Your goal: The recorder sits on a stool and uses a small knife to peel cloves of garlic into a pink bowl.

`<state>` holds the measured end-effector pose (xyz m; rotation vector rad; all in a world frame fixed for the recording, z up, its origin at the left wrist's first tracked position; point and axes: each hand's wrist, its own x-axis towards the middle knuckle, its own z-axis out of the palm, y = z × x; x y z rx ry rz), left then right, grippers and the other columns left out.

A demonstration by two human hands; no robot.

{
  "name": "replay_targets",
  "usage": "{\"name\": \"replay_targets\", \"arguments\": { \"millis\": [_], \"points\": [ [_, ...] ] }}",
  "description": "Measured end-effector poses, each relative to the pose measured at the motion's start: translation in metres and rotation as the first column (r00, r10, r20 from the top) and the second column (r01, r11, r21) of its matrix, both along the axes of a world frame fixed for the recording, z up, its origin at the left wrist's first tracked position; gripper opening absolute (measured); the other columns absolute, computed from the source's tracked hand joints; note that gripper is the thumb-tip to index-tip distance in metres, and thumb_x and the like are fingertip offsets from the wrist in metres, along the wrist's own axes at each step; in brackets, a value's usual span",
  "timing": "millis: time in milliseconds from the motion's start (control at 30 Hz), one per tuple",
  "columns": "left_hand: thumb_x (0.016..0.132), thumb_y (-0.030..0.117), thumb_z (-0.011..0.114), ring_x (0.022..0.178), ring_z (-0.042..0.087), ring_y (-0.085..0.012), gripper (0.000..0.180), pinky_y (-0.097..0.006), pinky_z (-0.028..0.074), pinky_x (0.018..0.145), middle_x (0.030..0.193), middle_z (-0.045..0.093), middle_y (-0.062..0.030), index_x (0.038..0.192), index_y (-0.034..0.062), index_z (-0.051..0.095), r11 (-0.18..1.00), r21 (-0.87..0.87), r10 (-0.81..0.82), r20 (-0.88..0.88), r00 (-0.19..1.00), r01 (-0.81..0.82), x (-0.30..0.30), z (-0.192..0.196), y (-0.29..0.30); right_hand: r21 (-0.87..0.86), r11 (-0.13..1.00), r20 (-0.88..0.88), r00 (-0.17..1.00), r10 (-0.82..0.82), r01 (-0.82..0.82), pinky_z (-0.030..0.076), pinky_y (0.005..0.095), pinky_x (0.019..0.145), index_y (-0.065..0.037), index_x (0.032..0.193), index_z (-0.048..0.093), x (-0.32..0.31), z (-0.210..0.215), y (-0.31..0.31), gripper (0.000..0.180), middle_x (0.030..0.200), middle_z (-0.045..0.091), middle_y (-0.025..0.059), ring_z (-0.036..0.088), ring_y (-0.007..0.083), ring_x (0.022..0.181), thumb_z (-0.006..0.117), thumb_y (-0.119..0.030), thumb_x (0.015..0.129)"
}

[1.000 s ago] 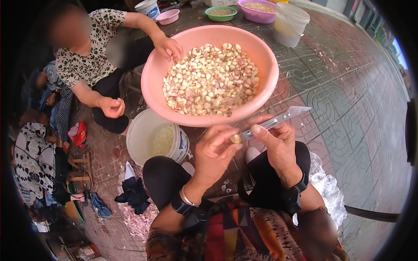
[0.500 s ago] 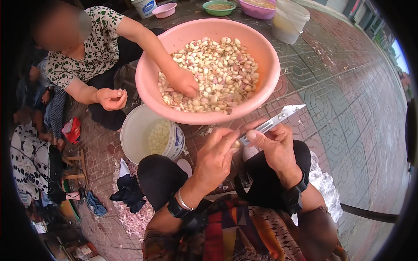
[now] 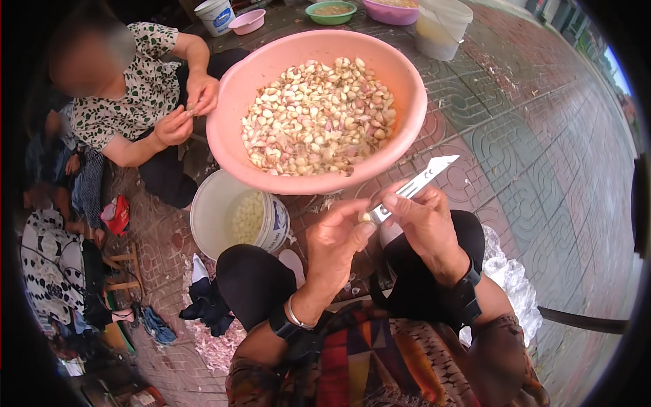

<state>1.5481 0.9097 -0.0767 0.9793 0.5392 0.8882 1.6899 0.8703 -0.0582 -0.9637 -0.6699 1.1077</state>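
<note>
Between the thumb and fingers of my left hand [image 3: 333, 239] is a small pale garlic clove [image 3: 366, 217]. My right hand [image 3: 430, 230] is closed around a silver metal knife [image 3: 415, 185], its slanted tip pointing up and to the right. The knife's lower end meets the clove, and both hands are close together above my knees. Just beyond them, a large pink basin [image 3: 224, 136] holds many garlic cloves [image 3: 319, 115], some with purplish skin. A white bucket [image 3: 205, 210] at the basin's near left has peeled cloves [image 3: 247, 218] inside.
Across the basin's left side sits a co-worker, whose hands [image 3: 190, 112] are together. Garlic skins [image 3: 220, 342] and dark cloth [image 3: 207, 303] lie by my left knee. Crumpled clear plastic [image 3: 508, 285] is at my right. A pale bucket [image 3: 434, 34] and a green basin [image 3: 330, 12] stand beyond.
The co-worker's hand has left the garlic basin and joined the other hand. My left fingers have shifted on the clove, showing more of it, while my right hand keeps the knife.
</note>
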Motion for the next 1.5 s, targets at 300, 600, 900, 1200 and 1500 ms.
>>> {"name": "replay_targets", "arguments": {
  "millis": [300, 600, 900, 1200, 1500],
  "points": [
    [0.087, 0.015, 0.05, 0.07, 0.053, -0.0105, 0.026, -0.021, 0.037, 0.05, 0.087, 0.057, -0.0039, 0.107, -0.0024, 0.05, 0.924, -0.344, -0.1, 0.211, 0.972, 0.17, 0.001, 0.007, 0.003, 0.021, 0.984, -0.208, 0.962, 0.179, -0.179, 0.046, 0.0213, 0.053, 0.002, 0.086, 0.06, 0.007, 0.008, -0.003, 0.011, 0.075, 0.062, 0.0093, 0.057, 0.0135, 0.06, 0.059, -0.008, 0.08],
    [0.084, 0.007, 0.053, 0.066, 0.053, -0.0087, 0.028, -0.019, 0.038, 0.049, 0.086, 0.057, -0.0053, 0.11, -0.0021, 0.051, 0.973, -0.206, -0.085, 0.1, 0.991, 0.105, -0.006, 0.008, 0.007, -0.031, 0.999, 0.189, 0.982, -0.007, 0.013, 0.043, 0.019, 0.058, 0.002, 0.089, 0.06, 0.008, 0.003, -0.01, 0.016, 0.077, 0.061, 0.0041, 0.053, 0.0078, 0.064, 0.063, -0.009, 0.078],
    [0.076, -0.002, 0.057, 0.067, 0.057, -0.0188, 0.031, -0.027, 0.045, 0.059, 0.087, 0.057, -0.0103, 0.106, -0.0013, 0.052, 0.888, 0.455, 0.122, -0.363, 0.924, 0.061, -0.005, 0.001, 0.005, 0.074, 0.997, 0.371, 0.929, -0.013, -0.015, 0.044, 0.0191, 0.056, 0.002, 0.092, 0.06, -0.012, 0.008, -0.01, 0.018, 0.075, 0.062, 0.0036, 0.055, 0.0059, 0.063, 0.063, -0.009, 0.079],
    [0.073, -0.006, 0.056, 0.065, 0.057, -0.0229, 0.022, -0.03, 0.044, 0.057, 0.083, 0.055, -0.0127, 0.095, -0.0033, 0.055, 0.788, 0.597, 0.228, -0.512, 0.828, 0.152, -0.005, 0.009, 0.003, -0.035, 0.997, 0.55, 0.834, -0.042, 0.074, 0.039, 0.0179, 0.049, 0.0, 0.082, 0.061, -0.01, 0.006, -0.007, 0.01, 0.063, 0.058, -0.001, 0.048, 0.0023, 0.057, 0.064, -0.009, 0.078],
    [0.082, -0.001, 0.052, 0.063, 0.053, -0.0077, 0.021, -0.02, 0.044, 0.052, 0.087, 0.055, -0.0047, 0.102, -0.0025, 0.057, 0.956, 0.294, 0.049, -0.214, 0.976, 0.017, -0.005, 0.005, 0.001, -0.099, 0.993, 0.47, 0.882, -0.012, 0.067, 0.04, 0.0183, 0.052, 0.002, 0.081, 0.061, 0.004, -0.002, -0.006, 0.005, 0.07, 0.06, 0.0004, 0.051, 0.0035, 0.062, 0.062, -0.003, 0.078]
  ]
}}
